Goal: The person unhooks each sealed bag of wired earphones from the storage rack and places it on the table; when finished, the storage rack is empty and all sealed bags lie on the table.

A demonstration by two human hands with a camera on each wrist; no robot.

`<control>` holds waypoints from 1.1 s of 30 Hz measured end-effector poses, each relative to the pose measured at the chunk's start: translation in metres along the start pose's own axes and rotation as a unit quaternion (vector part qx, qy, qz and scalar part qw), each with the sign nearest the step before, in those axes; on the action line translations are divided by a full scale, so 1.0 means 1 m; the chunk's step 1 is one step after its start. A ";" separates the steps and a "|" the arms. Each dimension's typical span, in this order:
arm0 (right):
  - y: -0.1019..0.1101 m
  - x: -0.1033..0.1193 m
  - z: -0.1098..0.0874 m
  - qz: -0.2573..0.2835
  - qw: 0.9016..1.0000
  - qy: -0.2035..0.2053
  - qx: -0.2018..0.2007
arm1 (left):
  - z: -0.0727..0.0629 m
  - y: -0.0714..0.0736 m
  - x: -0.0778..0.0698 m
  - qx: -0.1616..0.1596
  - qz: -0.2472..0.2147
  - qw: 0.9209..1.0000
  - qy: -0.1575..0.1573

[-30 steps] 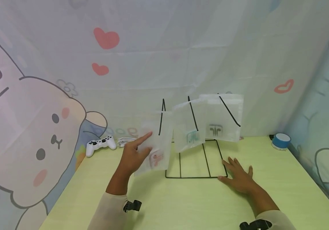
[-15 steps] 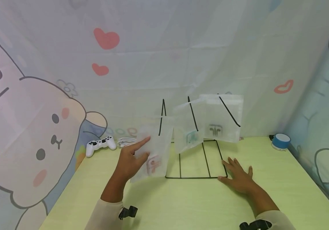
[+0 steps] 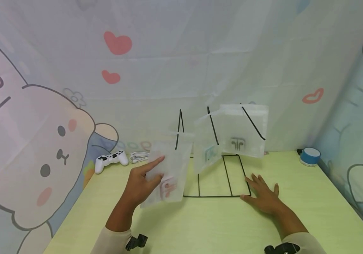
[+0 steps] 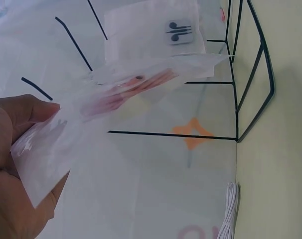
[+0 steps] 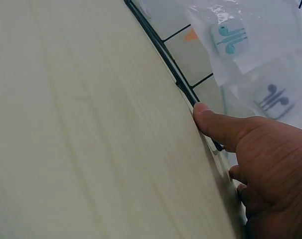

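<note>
A black wire rack (image 3: 216, 196) stands on the table, with three long prongs slanting forward. On its left prong is a translucent zip bag (image 3: 175, 158) holding red earphones (image 3: 169, 189) in a clear case. My left hand (image 3: 137, 185) pinches that bag's side edge between thumb and fingers, as the left wrist view shows. The middle prong carries a bag (image 3: 205, 158) of teal earphones, turned at an angle. Another bag (image 3: 248, 123), with black earphones, hangs on the right prong. My right hand (image 3: 264, 197) rests at the rack's front right corner, thumb (image 5: 208, 117) on the base bar.
A white game controller (image 3: 111, 161) and a coiled white cable (image 3: 139, 157) lie at the table's back left. At the back right stands a blue and white round container (image 3: 310, 156). A printed cloth (image 3: 168, 63) hangs behind the table.
My left hand has drawn the red earphones' bag down and toward me, along the left prong. The teal earphones' bag has swung to a sharper angle. My right hand has stayed put.
</note>
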State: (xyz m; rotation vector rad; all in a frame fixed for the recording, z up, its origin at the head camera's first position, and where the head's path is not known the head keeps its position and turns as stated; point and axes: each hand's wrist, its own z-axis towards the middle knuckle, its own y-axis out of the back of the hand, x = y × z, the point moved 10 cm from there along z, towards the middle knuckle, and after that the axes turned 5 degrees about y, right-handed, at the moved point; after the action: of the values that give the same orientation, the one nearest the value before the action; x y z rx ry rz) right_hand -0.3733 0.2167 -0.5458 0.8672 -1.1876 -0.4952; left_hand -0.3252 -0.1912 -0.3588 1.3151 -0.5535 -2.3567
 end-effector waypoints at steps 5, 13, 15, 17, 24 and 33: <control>0.000 0.000 0.000 -0.004 1.000 0.001 -0.002 | -0.005 0.002 -0.004 0.000 0.010 1.000 -0.013; -0.003 -0.005 0.000 -0.002 1.000 -0.004 0.001 | -0.014 0.003 -0.011 0.011 0.012 1.000 -0.019; -0.003 -0.004 0.000 -0.001 1.000 -0.003 0.001 | -0.016 0.004 -0.013 0.013 0.007 1.000 -0.023; -0.003 -0.003 0.000 0.001 1.000 -0.004 0.001 | -0.019 0.005 -0.016 0.014 0.007 0.999 -0.029; -0.004 -0.004 0.001 0.000 1.000 -0.005 0.001 | -0.026 0.006 -0.017 0.019 -0.006 0.999 -0.038; -0.004 -0.006 0.001 0.001 1.000 -0.003 -0.002 | -0.035 0.006 -0.017 0.048 -0.037 0.998 -0.025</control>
State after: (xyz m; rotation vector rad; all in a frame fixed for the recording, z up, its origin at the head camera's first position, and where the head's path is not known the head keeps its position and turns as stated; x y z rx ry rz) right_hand -0.3757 0.2182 -0.5524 0.8623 -1.1931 -0.4986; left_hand -0.2861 -0.1933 -0.3602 1.3426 -0.6499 -2.4572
